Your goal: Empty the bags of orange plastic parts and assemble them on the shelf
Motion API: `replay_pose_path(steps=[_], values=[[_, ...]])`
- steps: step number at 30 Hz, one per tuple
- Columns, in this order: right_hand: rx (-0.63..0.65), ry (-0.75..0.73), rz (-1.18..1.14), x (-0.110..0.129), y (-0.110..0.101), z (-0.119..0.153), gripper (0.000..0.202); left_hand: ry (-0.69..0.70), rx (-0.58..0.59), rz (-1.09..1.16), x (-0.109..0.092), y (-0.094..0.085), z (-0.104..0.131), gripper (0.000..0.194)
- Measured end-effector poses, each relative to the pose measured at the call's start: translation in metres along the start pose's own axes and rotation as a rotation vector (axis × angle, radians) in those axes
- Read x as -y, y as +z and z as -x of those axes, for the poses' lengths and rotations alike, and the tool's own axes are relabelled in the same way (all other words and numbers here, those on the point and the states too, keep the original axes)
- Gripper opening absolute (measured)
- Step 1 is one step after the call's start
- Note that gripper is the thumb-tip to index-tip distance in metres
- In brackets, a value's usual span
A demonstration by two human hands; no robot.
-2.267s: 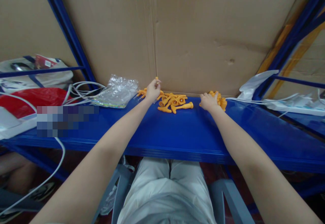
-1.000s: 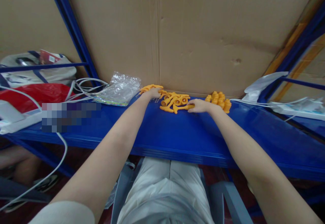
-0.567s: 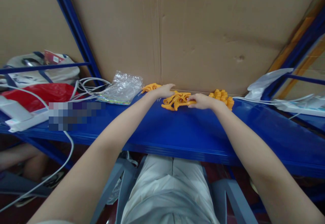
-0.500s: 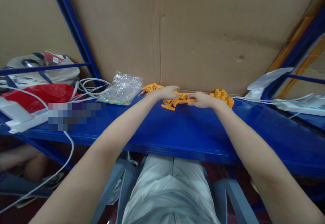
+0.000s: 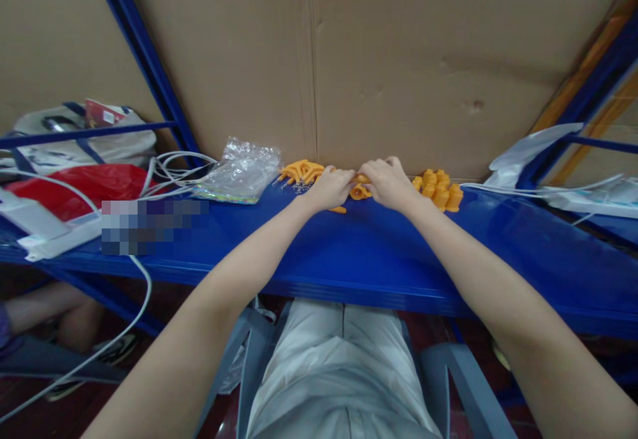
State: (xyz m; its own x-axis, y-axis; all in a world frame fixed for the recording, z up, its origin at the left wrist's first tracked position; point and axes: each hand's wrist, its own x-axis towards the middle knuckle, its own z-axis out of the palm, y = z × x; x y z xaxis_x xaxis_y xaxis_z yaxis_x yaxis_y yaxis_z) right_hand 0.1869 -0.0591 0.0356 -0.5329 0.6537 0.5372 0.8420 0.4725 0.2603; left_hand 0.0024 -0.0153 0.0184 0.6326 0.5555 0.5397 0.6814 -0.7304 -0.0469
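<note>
My left hand and my right hand are close together over the back of the blue table, fingers curled inward. Between their fingertips an orange plastic part shows, mostly covered, so its shape is unclear. Just below it lies another orange piece with a round opening. The end of a further orange piece sticks out under my left hand. To the left is a pile of curved orange pieces with metal screws. Several knobbly orange pieces stand grouped right of my right hand.
A clear plastic bag lies left of the orange pile, near white cables and a red bag. Cardboard walls off the back of the blue table. At far left, another person's leg shows below.
My hands have come closer together, with an orange part now between their fingertips. My left hand has shifted off the curved orange pile, which shows more fully.
</note>
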Motion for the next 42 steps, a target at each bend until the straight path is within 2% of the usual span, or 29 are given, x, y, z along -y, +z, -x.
replay_pose_path(steps=[3,8,11,17,23,26,30,34,38,42], values=[[0.013,-0.001,0.056,0.005,-0.002,-0.001,0.028,0.01,-0.009,0.011,0.002,-0.001,0.002,0.021],[0.141,0.032,0.052,0.01,-0.001,-0.002,0.034,0.034,0.032,0.001,0.005,0.001,0.007,0.021],[0.168,0.016,0.078,0.011,-0.001,-0.002,0.033,0.031,0.044,-0.005,0.007,0.003,0.007,0.021],[0.052,-0.048,0.128,0.009,0.001,-0.002,0.028,0.02,-0.024,0.09,0.01,0.005,0.004,0.018],[-0.031,-0.086,0.147,0.007,0.006,-0.003,0.028,-0.029,-0.021,0.203,0.011,0.006,0.004,0.028],[-0.016,-0.081,0.121,0.006,0.008,-0.002,0.027,-0.035,0.004,0.129,0.009,0.004,0.005,0.028],[0.079,-0.047,0.076,0.005,0.012,0.0,0.03,-0.01,0.06,-0.046,0.003,0.0,0.008,0.03],[0.095,-0.042,0.083,0.004,0.012,-0.001,0.029,-0.037,0.077,-0.086,-0.002,-0.001,0.007,0.028],[0.013,-0.041,0.13,0.004,0.008,-0.002,0.027,-0.111,0.004,0.034,-0.003,0.003,0.004,0.025],[-0.048,-0.044,0.173,0.004,0.006,-0.002,0.031,-0.172,-0.065,0.34,-0.003,0.005,0.0,0.023]])
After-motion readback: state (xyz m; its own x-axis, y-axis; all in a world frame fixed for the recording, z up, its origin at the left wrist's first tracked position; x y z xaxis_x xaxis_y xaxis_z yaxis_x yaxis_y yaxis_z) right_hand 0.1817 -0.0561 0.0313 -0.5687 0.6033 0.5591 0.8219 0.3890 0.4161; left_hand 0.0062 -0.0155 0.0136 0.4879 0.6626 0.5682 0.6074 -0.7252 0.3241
